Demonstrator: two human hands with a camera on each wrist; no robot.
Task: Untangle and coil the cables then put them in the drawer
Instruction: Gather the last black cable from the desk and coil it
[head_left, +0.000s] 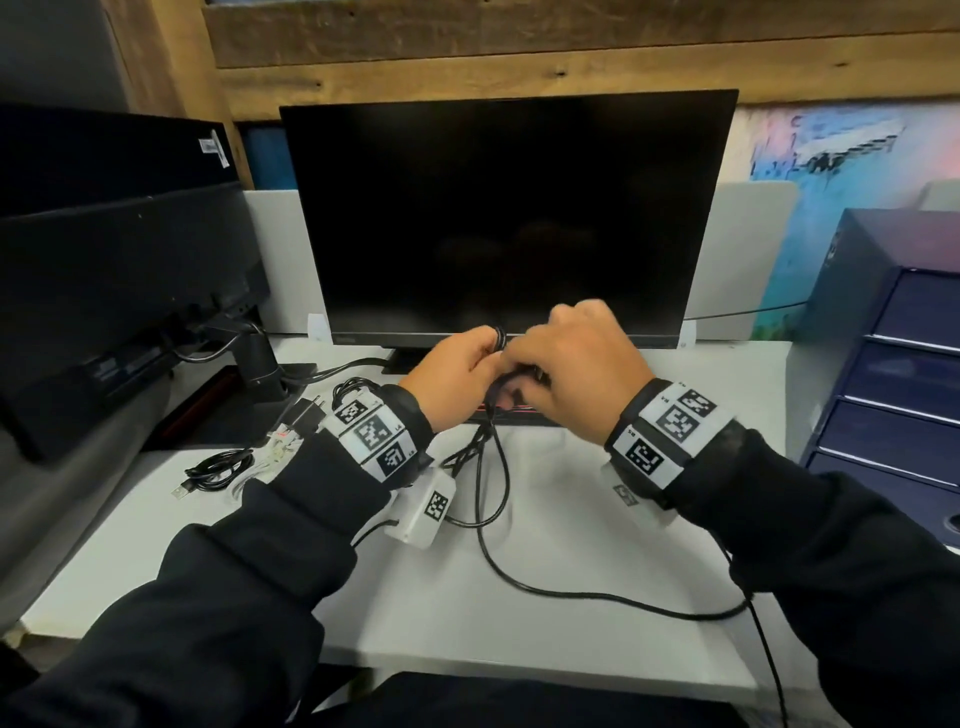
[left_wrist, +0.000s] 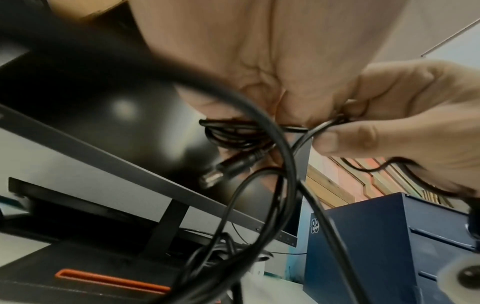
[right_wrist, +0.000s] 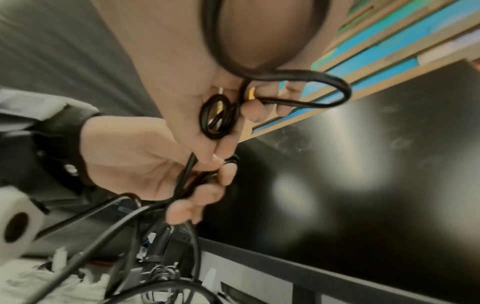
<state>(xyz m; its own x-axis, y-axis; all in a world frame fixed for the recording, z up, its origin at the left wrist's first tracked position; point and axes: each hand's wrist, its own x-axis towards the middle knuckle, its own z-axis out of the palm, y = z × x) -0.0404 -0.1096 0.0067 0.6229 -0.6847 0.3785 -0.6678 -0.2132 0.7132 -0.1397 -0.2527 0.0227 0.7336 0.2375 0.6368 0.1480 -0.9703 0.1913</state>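
Observation:
Both hands are raised in front of the monitor, close together, working one black cable (head_left: 488, 467). My left hand (head_left: 460, 364) has its fingers curled round several strands of it (right_wrist: 207, 179). My right hand (head_left: 569, 358) pinches a small tight coil (right_wrist: 218, 117), with a bigger loop (right_wrist: 324, 90) over its fingers. A USB plug (left_wrist: 226, 170) dangles under the left palm. The rest of the cable hangs to the white desk (head_left: 571, 519) and trails toward the right front edge. The blue drawer unit (head_left: 893, 353) stands at the right with its drawers closed.
More cables lie at the desk's left: a coiled black USB cable (head_left: 215, 467), a white one (head_left: 260, 457), a bundled black one (head_left: 353, 389) and a black adapter (head_left: 306, 410). The monitor (head_left: 509, 218) and its stand are right behind the hands.

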